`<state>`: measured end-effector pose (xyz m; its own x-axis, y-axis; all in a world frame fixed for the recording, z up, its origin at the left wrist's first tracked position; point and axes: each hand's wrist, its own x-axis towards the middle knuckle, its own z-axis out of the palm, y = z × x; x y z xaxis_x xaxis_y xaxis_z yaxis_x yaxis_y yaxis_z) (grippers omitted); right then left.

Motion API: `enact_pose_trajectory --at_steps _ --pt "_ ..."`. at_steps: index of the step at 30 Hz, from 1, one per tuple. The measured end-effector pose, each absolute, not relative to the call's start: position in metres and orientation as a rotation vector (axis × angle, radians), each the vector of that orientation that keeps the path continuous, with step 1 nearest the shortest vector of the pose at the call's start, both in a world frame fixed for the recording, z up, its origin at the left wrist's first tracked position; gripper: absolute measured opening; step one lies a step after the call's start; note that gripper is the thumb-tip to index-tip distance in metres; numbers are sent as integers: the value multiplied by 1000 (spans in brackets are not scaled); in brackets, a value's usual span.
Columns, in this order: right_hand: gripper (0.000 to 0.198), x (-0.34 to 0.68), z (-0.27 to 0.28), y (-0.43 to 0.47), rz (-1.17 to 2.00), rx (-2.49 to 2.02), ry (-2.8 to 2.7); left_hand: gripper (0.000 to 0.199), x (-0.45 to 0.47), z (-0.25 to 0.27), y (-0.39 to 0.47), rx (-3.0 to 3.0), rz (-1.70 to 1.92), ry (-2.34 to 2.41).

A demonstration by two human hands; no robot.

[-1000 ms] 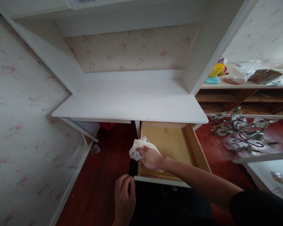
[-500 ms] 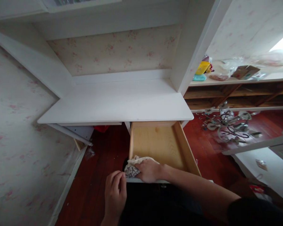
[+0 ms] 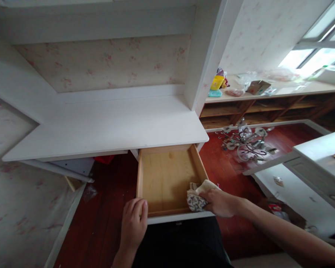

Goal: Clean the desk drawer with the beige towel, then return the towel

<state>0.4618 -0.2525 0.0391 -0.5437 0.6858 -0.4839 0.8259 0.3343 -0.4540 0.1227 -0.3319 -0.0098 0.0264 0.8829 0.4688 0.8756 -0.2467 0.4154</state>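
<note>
A wooden drawer (image 3: 167,178) is pulled out from under the white desk (image 3: 123,124), its pale bottom bare. My right hand (image 3: 223,203) is closed on a crumpled cloth (image 3: 197,200), cream with a dark pattern, pressed against the drawer's right side near the front corner. At the front left corner, my left hand (image 3: 134,219) has its fingers curled over the drawer's edge, the fingertips partly hidden.
A chandelier (image 3: 248,143) lies on the red wood floor to the right. Beyond it, a low shelf unit (image 3: 240,108) bears a yellow container (image 3: 217,82), a cardboard box (image 3: 258,87) and plastic bags. White furniture (image 3: 318,167) stands at far right.
My right hand has carried the cloth from the drawer's front left corner to its right side. My left hand has come to the drawer's left edge. The view has shifted right.
</note>
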Motion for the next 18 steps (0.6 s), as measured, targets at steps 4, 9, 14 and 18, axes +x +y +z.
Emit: enact_pose_trajectory --at_steps 4,9,14,18 --pt "26 484 49 -240 -1441 1547 2276 13 126 -23 -328 2268 945 1916" --pt "51 514 87 -229 -1722 2132 2284 17 129 -27 -327 2364 759 1905" --pt "53 512 107 -243 -1182 2092 2610 20 132 -25 -326 2409 654 1927" --pt "68 492 61 -257 -978 1547 2673 19 132 -26 -328 2399 669 1939"
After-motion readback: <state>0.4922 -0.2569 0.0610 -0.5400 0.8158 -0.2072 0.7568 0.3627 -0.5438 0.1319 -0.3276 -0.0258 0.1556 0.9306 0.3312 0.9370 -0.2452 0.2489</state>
